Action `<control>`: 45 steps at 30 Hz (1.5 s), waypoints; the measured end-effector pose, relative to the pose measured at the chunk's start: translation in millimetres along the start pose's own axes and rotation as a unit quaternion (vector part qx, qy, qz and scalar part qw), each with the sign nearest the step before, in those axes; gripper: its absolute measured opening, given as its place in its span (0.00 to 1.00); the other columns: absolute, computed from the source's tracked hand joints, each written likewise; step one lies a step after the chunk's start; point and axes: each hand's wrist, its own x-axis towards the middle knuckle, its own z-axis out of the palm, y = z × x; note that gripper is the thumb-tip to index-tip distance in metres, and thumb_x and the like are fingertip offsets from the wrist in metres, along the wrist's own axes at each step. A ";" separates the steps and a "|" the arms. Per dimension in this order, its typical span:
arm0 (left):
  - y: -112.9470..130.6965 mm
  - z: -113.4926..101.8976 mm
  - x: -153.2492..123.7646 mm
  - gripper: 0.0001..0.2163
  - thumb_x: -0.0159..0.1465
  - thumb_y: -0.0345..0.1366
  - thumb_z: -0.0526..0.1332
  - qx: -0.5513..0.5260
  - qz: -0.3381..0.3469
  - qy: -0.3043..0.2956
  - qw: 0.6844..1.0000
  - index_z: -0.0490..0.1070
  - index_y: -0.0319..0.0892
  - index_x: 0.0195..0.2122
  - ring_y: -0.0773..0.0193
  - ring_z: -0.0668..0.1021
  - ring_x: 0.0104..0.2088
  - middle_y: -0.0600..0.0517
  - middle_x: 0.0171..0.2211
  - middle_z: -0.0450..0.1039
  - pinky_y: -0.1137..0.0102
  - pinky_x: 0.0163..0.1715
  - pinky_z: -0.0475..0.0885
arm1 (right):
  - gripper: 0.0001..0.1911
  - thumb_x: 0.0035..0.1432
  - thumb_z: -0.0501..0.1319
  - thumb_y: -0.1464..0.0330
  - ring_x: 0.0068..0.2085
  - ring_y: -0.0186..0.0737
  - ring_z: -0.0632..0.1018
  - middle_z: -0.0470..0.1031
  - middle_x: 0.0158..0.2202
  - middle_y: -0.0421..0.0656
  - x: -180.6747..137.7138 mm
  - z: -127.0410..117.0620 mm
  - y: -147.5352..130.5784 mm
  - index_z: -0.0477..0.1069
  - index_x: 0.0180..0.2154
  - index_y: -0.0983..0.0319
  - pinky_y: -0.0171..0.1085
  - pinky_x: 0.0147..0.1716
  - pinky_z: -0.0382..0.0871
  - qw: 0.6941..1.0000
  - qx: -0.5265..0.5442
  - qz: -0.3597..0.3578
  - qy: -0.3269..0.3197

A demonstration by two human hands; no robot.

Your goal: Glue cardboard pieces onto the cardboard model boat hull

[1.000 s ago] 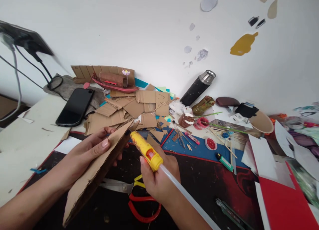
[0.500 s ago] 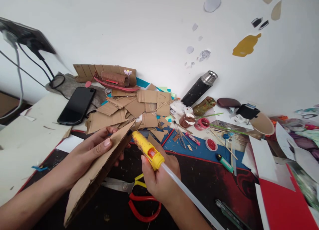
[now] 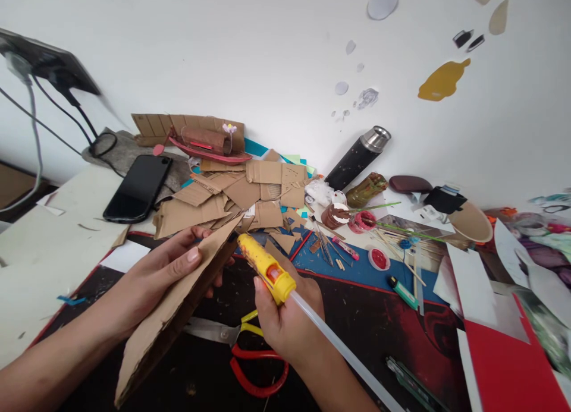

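My left hand grips a long folded piece of cardboard, thumb on the near face and fingers behind it. My right hand is wrapped round a yellow hot glue gun. A long translucent glue stick runs out of the gun's back end. The gun's dark nozzle points at the inner side of the cardboard near its far tip; whether it touches cannot be made out. Beneath my hands lie scissors with red and yellow handles, partly hidden by my right hand and the cardboard.
Cardboard scraps pile up beyond my hands, with a model boat behind them. A phone lies at left. Paint jars, a black flask and a green cutter are to the right. A red sheet lies far right.
Almost nothing differs. The glue gun and my right hand have shifted very slightly to the right; my left hand keeps its hold on the cardboard.
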 end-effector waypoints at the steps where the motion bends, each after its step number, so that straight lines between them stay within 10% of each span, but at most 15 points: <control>1: 1.6 1.0 -0.1 0.35 0.51 0.58 0.80 -0.001 -0.002 0.004 1.000 0.73 0.46 0.54 0.54 0.86 0.27 0.49 0.32 0.87 0.67 0.27 0.82 | 0.14 0.76 0.56 0.63 0.27 0.40 0.83 0.83 0.34 0.46 0.4 -0.1 0.1 0.76 0.39 0.60 0.35 0.27 0.68 1.000 -0.002 -0.001 0.003; 45: 5.8 5.8 1.8 0.35 0.48 0.61 0.82 -0.016 -0.005 -0.010 1.000 0.73 0.48 0.49 0.56 0.86 0.26 0.53 0.28 0.86 0.69 0.27 0.83 | 0.19 0.77 0.52 0.62 0.26 0.39 0.84 0.83 0.31 0.44 4.2 -0.6 -0.3 0.78 0.38 0.61 0.33 0.27 0.70 0.999 0.002 -0.003 0.038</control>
